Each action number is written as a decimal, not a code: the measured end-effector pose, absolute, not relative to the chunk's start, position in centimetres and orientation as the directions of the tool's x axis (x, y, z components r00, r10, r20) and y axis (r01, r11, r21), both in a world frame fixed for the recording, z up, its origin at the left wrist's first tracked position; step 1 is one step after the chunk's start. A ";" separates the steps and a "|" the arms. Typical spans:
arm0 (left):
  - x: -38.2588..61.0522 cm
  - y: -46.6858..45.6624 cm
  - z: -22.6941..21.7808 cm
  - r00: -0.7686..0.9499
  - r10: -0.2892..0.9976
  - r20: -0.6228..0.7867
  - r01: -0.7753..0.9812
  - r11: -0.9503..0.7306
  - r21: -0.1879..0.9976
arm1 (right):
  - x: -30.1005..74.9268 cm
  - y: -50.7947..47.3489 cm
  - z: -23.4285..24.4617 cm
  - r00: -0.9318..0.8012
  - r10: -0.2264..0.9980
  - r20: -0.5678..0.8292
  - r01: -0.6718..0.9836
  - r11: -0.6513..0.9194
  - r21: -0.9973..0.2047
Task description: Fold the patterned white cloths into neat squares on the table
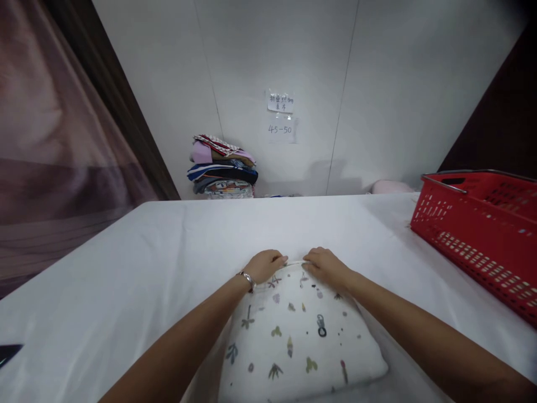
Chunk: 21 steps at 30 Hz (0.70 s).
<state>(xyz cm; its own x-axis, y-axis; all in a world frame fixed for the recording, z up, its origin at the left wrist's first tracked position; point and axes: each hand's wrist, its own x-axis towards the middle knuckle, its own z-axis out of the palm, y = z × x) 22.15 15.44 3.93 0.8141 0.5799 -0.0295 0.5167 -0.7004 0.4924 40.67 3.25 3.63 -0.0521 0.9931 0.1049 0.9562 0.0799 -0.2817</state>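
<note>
A white cloth (300, 336) printed with small plants and figures lies folded on the white-covered table in front of me. Its far edge is pinched by my left hand (266, 265), thumb and fingers closed on the fabric; a silver bracelet circles that wrist. A short way to the right, my right hand (325, 267) grips the same far edge with its fingers closed. A short stretch of hem shows between the two hands. The near part of the cloth runs towards the bottom of the view.
A red plastic basket (470, 224) with a metal handle stands at the table's right side. Beyond the back edge rises a stack of folded fabrics (222, 168). Paper signs (280, 130) hang on the wall. A curtain (62, 151) borders the left; a dark object (9, 352) lies at the left edge.
</note>
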 end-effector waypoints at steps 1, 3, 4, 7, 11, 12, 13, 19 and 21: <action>22.2 15.4 4.0 0.817 0.576 -0.032 0.516 -0.705 0.487 | 40.7 3.2 3.6 -0.047 0.993 0.104 0.955 0.075 -0.287; 22.3 15.3 4.0 0.822 0.569 -0.034 0.524 -0.732 0.436 | 40.7 3.3 3.3 -0.027 0.994 0.107 0.952 0.058 -0.301; 22.4 15.3 3.9 0.825 0.565 -0.035 0.530 -0.750 0.395 | 40.6 3.3 3.1 -0.012 0.994 0.110 0.951 0.045 -0.306; 22.7 15.2 3.4 0.839 0.541 -0.047 0.535 -0.807 0.250 | 40.6 3.5 2.5 0.023 0.994 0.103 0.955 0.008 -0.295; 22.7 15.1 3.1 0.873 0.488 0.032 0.480 -0.867 0.135 | 40.9 3.4 2.1 0.033 0.986 0.165 0.948 0.022 -0.319; 22.6 15.0 3.2 0.881 0.466 0.079 0.454 -0.881 0.129 | 41.0 3.3 2.1 0.033 0.976 0.214 0.939 0.044 -0.342; 22.5 14.9 3.2 0.891 0.437 0.128 0.421 -0.897 0.132 | 41.1 3.1 2.2 0.032 0.963 0.266 0.928 0.070 -0.367; 22.1 14.3 2.8 0.902 0.368 0.227 0.305 -0.913 0.270 | 41.9 2.1 2.1 -0.023 0.927 0.373 0.894 0.186 -0.408; 22.1 14.2 2.4 0.875 0.428 0.227 0.341 -0.877 0.339 | 42.1 2.1 1.9 -0.002 0.935 0.356 0.894 0.161 -0.418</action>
<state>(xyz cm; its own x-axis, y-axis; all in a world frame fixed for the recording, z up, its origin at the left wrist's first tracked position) 22.15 14.17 2.39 0.8749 0.4281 0.2265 0.3412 -0.8767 0.3392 42.13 2.11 1.89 -0.0017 0.9345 0.3559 0.8939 0.1610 -0.4184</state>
